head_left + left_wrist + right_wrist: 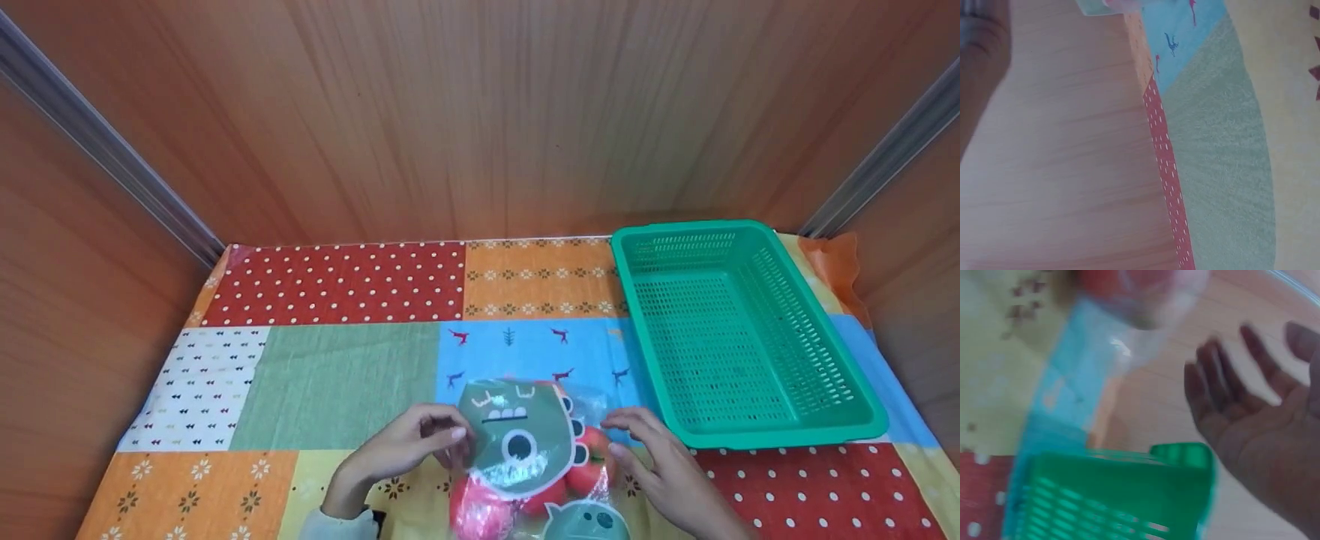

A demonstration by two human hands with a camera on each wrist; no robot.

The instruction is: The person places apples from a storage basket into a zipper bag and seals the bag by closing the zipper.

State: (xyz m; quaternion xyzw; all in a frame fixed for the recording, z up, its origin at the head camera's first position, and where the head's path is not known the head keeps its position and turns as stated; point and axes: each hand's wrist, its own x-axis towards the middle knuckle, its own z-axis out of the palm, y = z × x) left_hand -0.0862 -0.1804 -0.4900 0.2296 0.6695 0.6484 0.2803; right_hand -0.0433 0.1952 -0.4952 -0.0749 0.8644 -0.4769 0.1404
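A clear plastic bag printed with green cartoon faces lies at the front of the table, with red, round, fruit-like things showing through it. At its left edge is my left hand, thumb out and fingers loosely bent; no grip on the plastic shows. Only part of that hand is in the left wrist view. My right hand is by the bag's right side. In the right wrist view, that hand has its fingers spread, apart from the bag.
A green plastic basket with slotted walls stands on the right, beyond my right hand. Under everything lies a patchwork-print tablecloth. Wood-grain panels enclose the table at the back and both sides.
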